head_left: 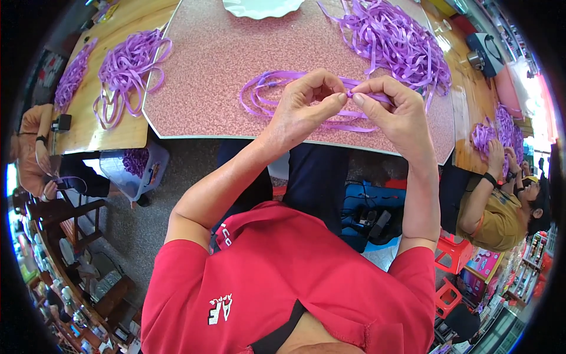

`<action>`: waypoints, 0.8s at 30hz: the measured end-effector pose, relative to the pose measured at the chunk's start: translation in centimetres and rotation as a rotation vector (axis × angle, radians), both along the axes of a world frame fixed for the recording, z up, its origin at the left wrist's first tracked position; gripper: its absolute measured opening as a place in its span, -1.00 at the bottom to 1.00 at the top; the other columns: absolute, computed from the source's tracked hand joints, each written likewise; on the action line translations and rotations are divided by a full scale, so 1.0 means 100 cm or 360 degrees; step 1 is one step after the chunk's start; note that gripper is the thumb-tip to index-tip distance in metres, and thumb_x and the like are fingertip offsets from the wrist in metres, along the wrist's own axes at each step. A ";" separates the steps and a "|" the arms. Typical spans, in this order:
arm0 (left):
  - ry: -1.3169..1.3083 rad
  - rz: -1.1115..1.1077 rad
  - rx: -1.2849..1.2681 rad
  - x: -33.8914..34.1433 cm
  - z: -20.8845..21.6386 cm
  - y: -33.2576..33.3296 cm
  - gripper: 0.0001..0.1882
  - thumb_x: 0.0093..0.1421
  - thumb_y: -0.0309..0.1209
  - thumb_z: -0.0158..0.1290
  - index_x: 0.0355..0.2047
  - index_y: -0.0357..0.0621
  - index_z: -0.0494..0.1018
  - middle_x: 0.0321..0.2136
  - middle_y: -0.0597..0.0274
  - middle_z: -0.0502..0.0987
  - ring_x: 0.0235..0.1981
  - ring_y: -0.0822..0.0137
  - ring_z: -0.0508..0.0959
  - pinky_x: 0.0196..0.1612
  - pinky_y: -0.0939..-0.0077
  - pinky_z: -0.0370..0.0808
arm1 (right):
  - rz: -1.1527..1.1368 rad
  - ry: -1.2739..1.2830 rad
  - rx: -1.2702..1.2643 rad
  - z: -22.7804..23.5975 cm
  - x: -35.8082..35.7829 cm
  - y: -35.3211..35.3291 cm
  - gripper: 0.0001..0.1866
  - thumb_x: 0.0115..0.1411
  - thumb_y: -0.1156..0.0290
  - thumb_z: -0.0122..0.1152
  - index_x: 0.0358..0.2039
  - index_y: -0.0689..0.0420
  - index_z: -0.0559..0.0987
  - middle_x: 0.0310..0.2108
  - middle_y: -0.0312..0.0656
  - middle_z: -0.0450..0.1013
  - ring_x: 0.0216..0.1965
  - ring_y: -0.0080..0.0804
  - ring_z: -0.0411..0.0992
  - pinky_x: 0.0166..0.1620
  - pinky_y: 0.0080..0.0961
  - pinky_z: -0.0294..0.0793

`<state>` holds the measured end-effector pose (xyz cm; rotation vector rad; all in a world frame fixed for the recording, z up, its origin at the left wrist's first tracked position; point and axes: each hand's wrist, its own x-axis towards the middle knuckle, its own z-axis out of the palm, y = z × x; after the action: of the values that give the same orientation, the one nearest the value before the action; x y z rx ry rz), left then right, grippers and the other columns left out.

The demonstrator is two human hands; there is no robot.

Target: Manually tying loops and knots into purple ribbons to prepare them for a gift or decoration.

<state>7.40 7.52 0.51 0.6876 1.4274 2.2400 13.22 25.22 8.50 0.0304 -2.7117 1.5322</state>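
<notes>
My left hand point(300, 112) and my right hand point(402, 115) meet just above the near part of the pink speckled table point(200, 76). Between the thumbs and forefingers of both, a small part of a purple strap point(349, 94) is pinched. It looks bunched or knotted there, but the fingertips cover most of it. Flat purple strap loops point(252, 100) lie on the tabletop under and around my hands, with a darker bit at their far left end. Which loop joins the pinched part I cannot tell.
Purple strap heaps point(392, 41) lie at the far right and on the left wooden table point(127, 65). A pale scalloped dish point(262, 7) sits at the far edge. People work at the left point(35, 141) and right point(495, 212). A clear tub point(130, 177) stands lower left.
</notes>
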 end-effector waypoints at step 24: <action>0.0200 0.0072 -0.0154 0.002 0.000 0.000 -0.85 0.30 -0.43 0.08 -0.19 -0.21 0.42 -0.31 0.39 0.46 -0.26 0.60 0.42 -0.18 0.65 0.38 | -0.0014 0.0007 -0.0142 -0.006 0.000 0.002 -0.87 0.18 0.55 0.29 -0.23 0.21 0.65 -0.44 -0.46 0.49 -0.44 -0.84 0.31 -0.44 -0.84 0.24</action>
<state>7.61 7.55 0.49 0.7831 1.6147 2.1789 13.22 25.43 7.94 0.0200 -2.6334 1.6463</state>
